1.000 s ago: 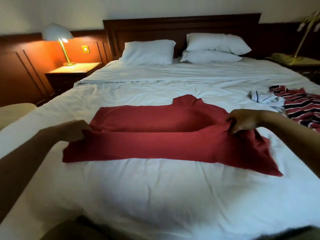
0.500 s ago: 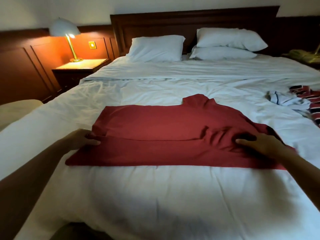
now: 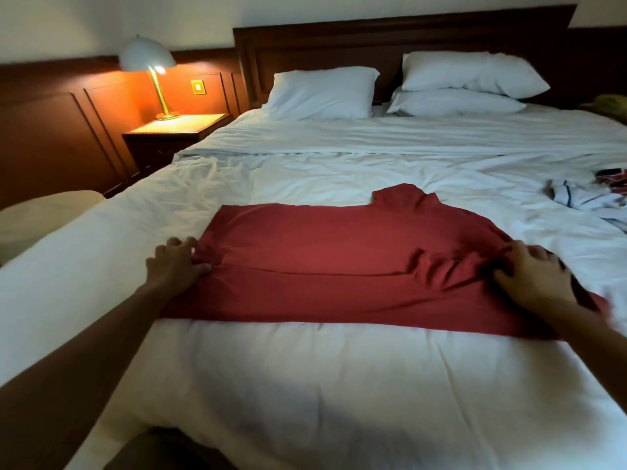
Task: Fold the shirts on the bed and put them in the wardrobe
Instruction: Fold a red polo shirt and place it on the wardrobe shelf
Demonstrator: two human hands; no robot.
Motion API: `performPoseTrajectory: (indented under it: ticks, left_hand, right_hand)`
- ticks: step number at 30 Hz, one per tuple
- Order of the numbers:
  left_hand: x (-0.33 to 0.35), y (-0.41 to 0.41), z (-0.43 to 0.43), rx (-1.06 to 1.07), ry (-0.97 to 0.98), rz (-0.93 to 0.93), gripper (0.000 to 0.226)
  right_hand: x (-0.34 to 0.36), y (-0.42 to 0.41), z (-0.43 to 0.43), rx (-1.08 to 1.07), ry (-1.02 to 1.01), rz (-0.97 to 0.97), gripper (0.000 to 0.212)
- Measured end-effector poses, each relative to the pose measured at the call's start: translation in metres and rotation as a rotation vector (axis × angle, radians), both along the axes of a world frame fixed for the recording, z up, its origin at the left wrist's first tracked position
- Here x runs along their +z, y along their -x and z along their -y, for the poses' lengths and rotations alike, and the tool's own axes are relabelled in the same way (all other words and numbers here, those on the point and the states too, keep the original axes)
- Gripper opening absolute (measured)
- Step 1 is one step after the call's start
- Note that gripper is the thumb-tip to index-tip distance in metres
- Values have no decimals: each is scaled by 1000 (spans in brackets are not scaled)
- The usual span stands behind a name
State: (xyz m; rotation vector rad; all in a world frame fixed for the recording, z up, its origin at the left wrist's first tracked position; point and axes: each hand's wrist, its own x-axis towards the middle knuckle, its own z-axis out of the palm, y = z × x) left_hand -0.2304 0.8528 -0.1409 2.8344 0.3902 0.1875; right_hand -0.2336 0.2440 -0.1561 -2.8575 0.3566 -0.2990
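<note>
A red shirt [image 3: 339, 259] lies sideways across the white bed [image 3: 339, 385], folded lengthwise, with its collar pointing toward the pillows. My left hand [image 3: 178, 264] is at the shirt's left end and pinches the folded edge between thumb and curled fingers. My right hand [image 3: 532, 278] lies on the right end, its fingers and thumb gathering bunched fabric. A crumpled white shirt with dark lines [image 3: 576, 200] and a red and dark striped shirt [image 3: 614, 176] lie at the bed's right edge, the striped one cut off by the frame. No wardrobe is in view.
Three white pillows [image 3: 322, 93] lean on the dark wooden headboard [image 3: 390, 39]. A lit lamp [image 3: 149, 62] stands on a nightstand [image 3: 176, 127] left of the bed. A pale seat [image 3: 40, 212] sits at far left.
The near half of the shirt was laid down over the far half. My right hand went from lifting the fabric to lying flat, and now gathers it. The view shifted left.
</note>
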Motion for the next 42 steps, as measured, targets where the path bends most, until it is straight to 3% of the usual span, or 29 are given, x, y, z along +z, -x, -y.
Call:
performPoseTrajectory:
  ticks: [4,7,9,13,18,25,29,31,34,36,38,40,42]
  left_hand:
    - [1,1,39,-367,-10,-25,47]
    - [-2,0,54,-520,7,-121,68]
    - [1,0,54,-535,44,-150,69]
    - [15,-5,40,-569,61,-262,54]
    - [37,-14,10,-533,79,-522,45]
    - [33,-23,-36,-414,53,-463,66]
    - [31,-24,-44,-336,-49,-567,57]
    - [41,-24,-29,-301,-85,-572,64]
    - [47,-17,15,-385,-274,-296,70]
    - [40,0,61,-498,-91,-162,71]
    - [25,21,110,-613,96,-263,80]
    - [2,39,145,-693,39,-437,94]
    - [-18,48,156,-714,-65,-505,106]
  right_hand:
    - [0,1,-49,228,103,81,53]
    - [-13,-1,-79,490,74,-59,53]
    - [-23,-4,-93,567,52,-138,57]
    - [-33,-7,-98,562,-34,-140,81]
    - [-36,-10,-99,549,-18,-110,58]
    - [-35,-10,-100,518,57,-162,64]
    - [-29,-6,-104,545,80,-107,48]
    - [-22,1,-110,599,56,-24,52]
    - [-14,11,-131,642,-24,-33,60]
    - [-12,19,-150,649,-113,-145,70]
    - [-17,25,-166,657,-104,-278,96]
    - [-23,28,-172,661,-24,-361,116]
    - [-21,35,-167,686,28,-420,102]
